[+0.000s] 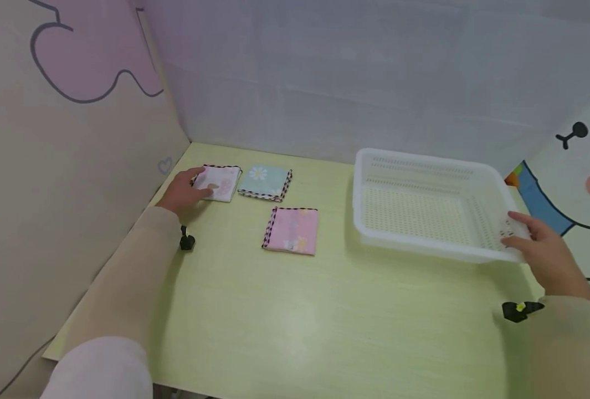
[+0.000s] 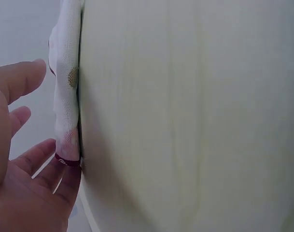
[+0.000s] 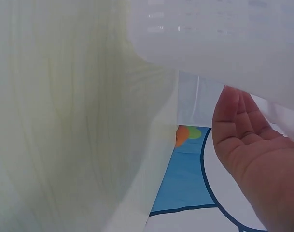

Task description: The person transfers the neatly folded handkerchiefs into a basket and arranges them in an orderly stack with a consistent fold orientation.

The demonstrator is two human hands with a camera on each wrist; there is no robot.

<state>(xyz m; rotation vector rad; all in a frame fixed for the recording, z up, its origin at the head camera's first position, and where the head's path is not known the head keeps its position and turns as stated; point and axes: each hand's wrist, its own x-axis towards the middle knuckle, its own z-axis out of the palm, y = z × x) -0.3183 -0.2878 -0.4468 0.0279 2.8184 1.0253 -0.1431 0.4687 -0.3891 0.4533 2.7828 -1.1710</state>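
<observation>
My left hand [image 1: 182, 191] is at a folded white patterned cloth [image 1: 219, 183] at the table's far left. In the left wrist view, fingertips touch the lower edge of the cloth [image 2: 68, 111], while the thumb stands apart from it. A folded light-blue cloth with a daisy [image 1: 266, 182] lies just right of it, and a folded pink cloth [image 1: 292, 231] lies nearer. My right hand [image 1: 549, 255] grips the right end of a white perforated plastic basket [image 1: 424, 246]. In the right wrist view, the fingers go behind the basket [image 3: 209, 53], partly hidden.
The pale green table [image 1: 295, 321] meets a patterned wall [image 1: 100, 138] on the left and a whitish backdrop [image 1: 324, 83] behind. At the right stands a panel with a cartoon face [image 1: 589, 166]. The basket's right end appears raised off the tabletop.
</observation>
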